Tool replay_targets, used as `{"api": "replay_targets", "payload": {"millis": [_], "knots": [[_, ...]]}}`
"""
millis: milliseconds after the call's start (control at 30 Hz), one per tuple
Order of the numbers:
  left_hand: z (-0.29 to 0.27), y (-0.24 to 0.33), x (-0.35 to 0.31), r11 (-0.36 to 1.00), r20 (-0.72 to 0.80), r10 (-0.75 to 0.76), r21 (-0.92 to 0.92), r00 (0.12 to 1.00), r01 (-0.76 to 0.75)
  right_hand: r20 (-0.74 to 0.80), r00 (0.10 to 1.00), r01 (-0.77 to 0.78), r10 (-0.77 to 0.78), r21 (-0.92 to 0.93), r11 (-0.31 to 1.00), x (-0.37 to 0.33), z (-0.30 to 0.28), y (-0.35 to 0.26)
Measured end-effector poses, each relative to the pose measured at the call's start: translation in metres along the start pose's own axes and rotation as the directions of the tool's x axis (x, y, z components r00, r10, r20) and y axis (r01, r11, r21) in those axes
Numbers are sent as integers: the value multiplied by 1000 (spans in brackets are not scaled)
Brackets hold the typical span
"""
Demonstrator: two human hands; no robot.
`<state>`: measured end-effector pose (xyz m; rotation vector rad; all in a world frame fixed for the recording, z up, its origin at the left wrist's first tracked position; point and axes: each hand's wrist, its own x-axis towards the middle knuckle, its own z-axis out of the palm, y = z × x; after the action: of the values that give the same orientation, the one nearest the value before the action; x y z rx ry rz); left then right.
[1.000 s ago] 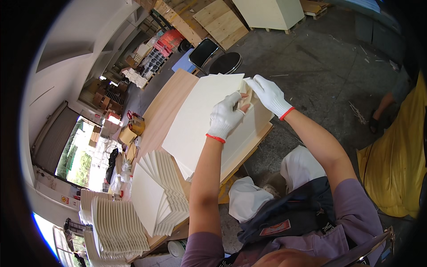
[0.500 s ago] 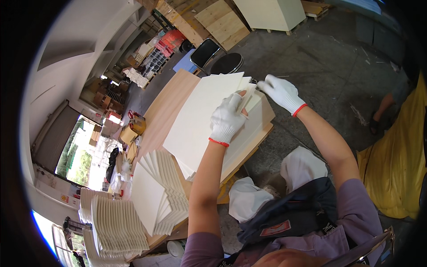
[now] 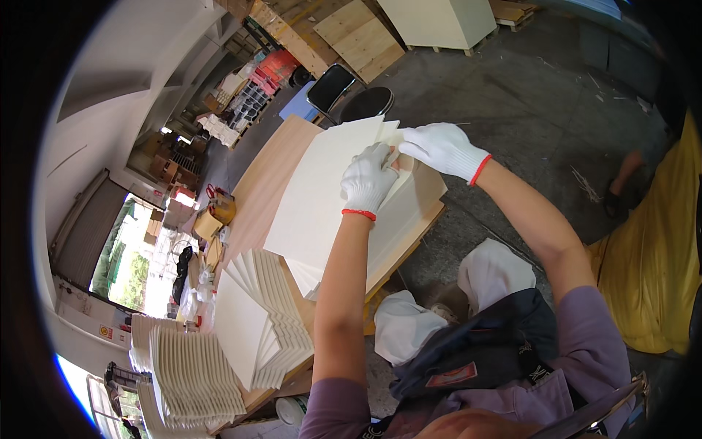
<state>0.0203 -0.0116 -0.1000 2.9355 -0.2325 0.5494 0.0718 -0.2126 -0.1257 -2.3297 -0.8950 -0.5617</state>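
Note:
A stack of large white sheets (image 3: 311,197), like thin boards, lies on the wooden table, its top sheets fanned slightly askew. My left hand (image 3: 368,179), in a white knitted glove with a red cuff, bends over the right edge of the upper sheets and grips them; bare fingertips show there. Against the far right corner of the same sheets is my right hand (image 3: 442,150), gloved alike, its fingers pressed together on the sheet edge. Its fingertips are partly hidden, so how many sheets they pinch is unclear.
Fanned piles of smaller white pieces (image 3: 245,318) and a tall stack (image 3: 194,373) stand at the near left of the wooden table (image 3: 256,172). A black chair (image 3: 330,88) and round stool (image 3: 368,104) are beyond it. Yellow sheeting (image 3: 651,271) hangs at right.
My right hand has moved left and in, from just off the sheets' corner onto their edge. My left hand has shifted slightly, and the top sheets have slid a little to the left.

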Motion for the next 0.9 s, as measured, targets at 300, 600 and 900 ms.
{"api": "replay_targets", "payload": {"millis": [300, 600, 900], "knots": [[-18, 8, -17, 904, 183, -52, -409, 982, 124, -34, 918, -309, 395, 563, 767, -9, 32, -3], [-17, 5, -19, 852, 139, -89, -502, 986, 147, -28, 919, -298, 393, 603, 740, -11, 28, -11], [-29, 19, -23, 945, 182, -59, -307, 982, 113, -145, 927, -223, 345, 528, 820, -11, 41, -3]]}}
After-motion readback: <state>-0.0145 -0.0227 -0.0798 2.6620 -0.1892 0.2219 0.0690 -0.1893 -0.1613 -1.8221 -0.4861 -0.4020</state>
